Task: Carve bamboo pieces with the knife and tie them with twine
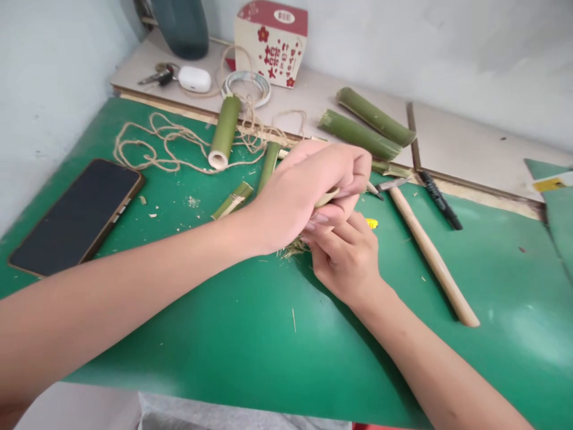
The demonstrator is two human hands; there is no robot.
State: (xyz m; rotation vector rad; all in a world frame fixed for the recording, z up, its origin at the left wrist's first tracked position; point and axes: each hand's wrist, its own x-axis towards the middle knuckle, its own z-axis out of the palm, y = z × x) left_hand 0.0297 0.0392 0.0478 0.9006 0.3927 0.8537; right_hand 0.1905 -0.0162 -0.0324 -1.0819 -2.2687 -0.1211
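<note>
My left hand (308, 185) is closed and bent over at the wrist, with a pale green bamboo piece (327, 197) showing between its fingers. Just below and touching it, my right hand (351, 254) is also closed; whatever lies in its fingers is hidden. A small yellow thing (371, 223) peeks out beyond the right hand, too covered to name. Fine bamboo shavings (294, 248) lie in a heap under both hands. Left of them are a short split bamboo piece (233, 200) and a narrow bamboo length (269, 164).
A hammer (432, 254) and a black marker (441, 200) lie to the right. A phone (76, 215) rests at left. Behind are twine (168, 140), a bamboo tube (225, 131), tape (267, 91), two bamboo pieces (362, 134), a box (271, 48), an earbud case (194, 79) and keys (159, 76).
</note>
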